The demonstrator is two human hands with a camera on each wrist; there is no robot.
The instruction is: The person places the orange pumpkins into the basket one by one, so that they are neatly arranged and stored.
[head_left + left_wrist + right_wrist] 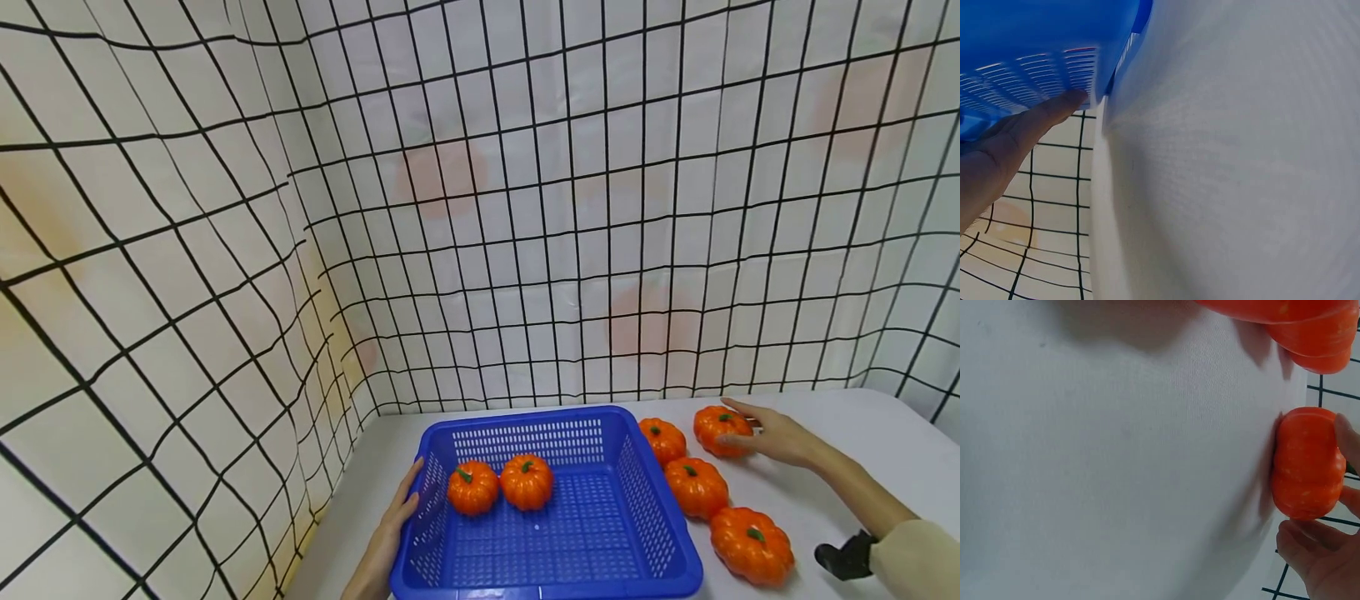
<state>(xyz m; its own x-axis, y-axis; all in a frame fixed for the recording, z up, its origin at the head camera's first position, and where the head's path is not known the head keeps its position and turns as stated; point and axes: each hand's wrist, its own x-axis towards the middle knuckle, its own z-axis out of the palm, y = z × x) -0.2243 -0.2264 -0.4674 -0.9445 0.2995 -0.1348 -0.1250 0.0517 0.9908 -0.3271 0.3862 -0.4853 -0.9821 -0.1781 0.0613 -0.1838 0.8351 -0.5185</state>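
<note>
A blue plastic basket (517, 593) with slotted walls stands on the table, two small orange pumpkins (473, 487) side by side within it near its left wall. Against the outside of that left wall rests my left hand (386, 533), its fingers straight along the upper part. The left wrist view shows one of its digits lying on the slotted wall (1079, 65). At the far right, my right hand (780, 435) spreads thumb and fingers about another orange pumpkin (1307, 465), which sits on the table. The thumb overlaps this pumpkin; the other fingers lie beside it, contact unclear.
Right of the basket, more orange pumpkins stand in a row: one at the back (663, 440), one in the middle (696, 488) and a larger one in front (752, 546). A white wall with a black grid (510, 250) encloses the white table (832, 500) at the back and left.
</note>
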